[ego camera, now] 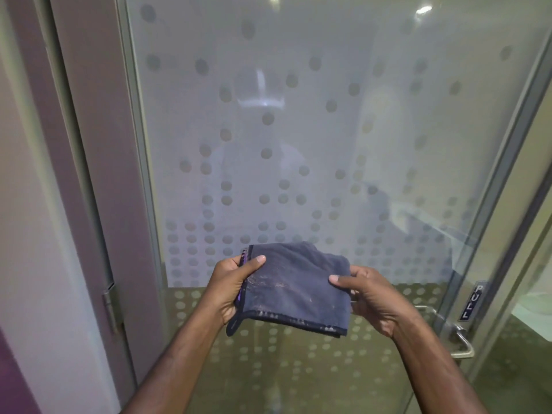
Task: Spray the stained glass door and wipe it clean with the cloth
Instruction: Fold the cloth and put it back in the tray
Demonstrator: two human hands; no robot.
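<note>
Before frosted, dotted glass door [298,130]: folded dark cloth [295,291], left hand [230,286] and right hand [370,297] pinching opposite edges. Right: metal handle [461,339], "PULL" plate [473,300]. Beyond frosting, indistinct.

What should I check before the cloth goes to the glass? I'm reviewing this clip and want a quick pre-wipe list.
1. Cloth held by both hands, left hand and right hand: ok.
2. Cloth folded to a flat pad: ok.
3. Cloth face clean: not ok, pale specks show on it.
4. Glass door within view and unobstructed: ok.
5. Spray on the glass: cannot tell.
6. Spray bottle at hand: cannot tell, none in view.
</note>
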